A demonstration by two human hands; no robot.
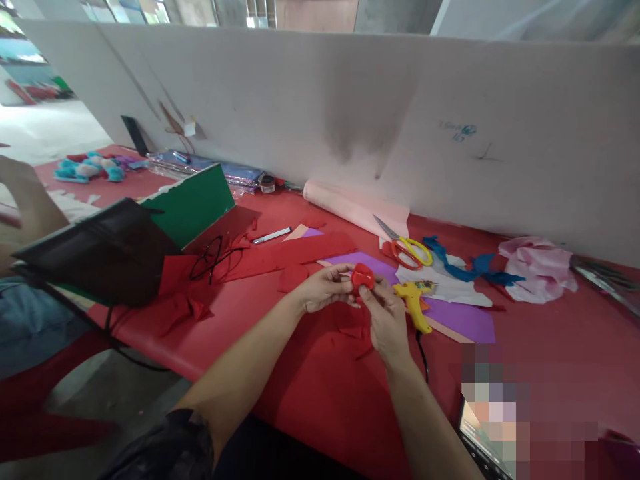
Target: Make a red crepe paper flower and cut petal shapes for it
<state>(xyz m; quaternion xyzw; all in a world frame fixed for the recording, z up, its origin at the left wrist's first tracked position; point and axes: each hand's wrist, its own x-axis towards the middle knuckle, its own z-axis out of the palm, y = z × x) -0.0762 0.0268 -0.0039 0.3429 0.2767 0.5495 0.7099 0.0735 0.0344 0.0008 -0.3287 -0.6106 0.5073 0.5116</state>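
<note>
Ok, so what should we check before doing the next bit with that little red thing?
1. Grip on the red piece: ok. The left hand and the right hand both pinch it.
2. Glue gun close by: ok. It lies on the table right beside the right hand.
3. Glue gun hot: cannot tell.
4. Scissors away from the fingers: ok. They lie beyond the glue gun, touching neither hand.
5. Spot under the hands tidy: not ok. Red scraps lie there.
</note>
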